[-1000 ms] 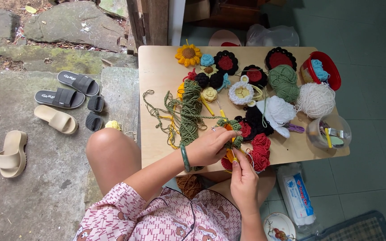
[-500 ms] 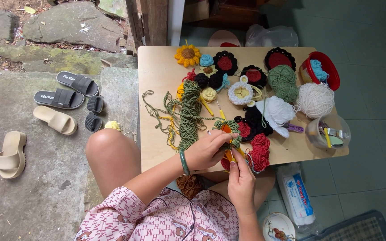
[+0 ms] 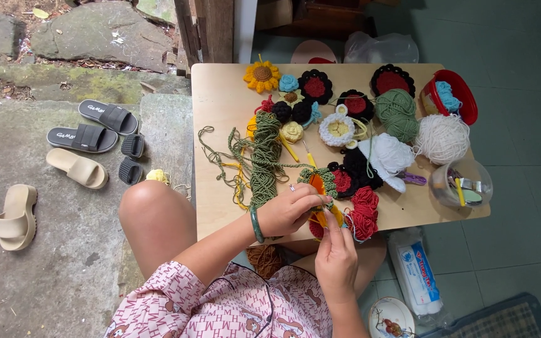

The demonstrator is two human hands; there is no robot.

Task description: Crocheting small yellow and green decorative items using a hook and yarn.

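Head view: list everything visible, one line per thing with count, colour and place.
table: 1, pale wood, centre
sunflower piece: 1, yellow, table's far edge
crochet flowers: several, black and red, far and middle table
green cords: 1 bundle, green, left of table
yarn balls: 2, green and cream, right side
red bowl: 1, red, far right corner
clear tub: 1, right edge, holding tools
red rose pieces: few, red, near edge
sandals: about 6, black and beige, stone floor left
orange piece: 1, orange, held in both hands
left hand: grips the piece
right hand: pinches it from below
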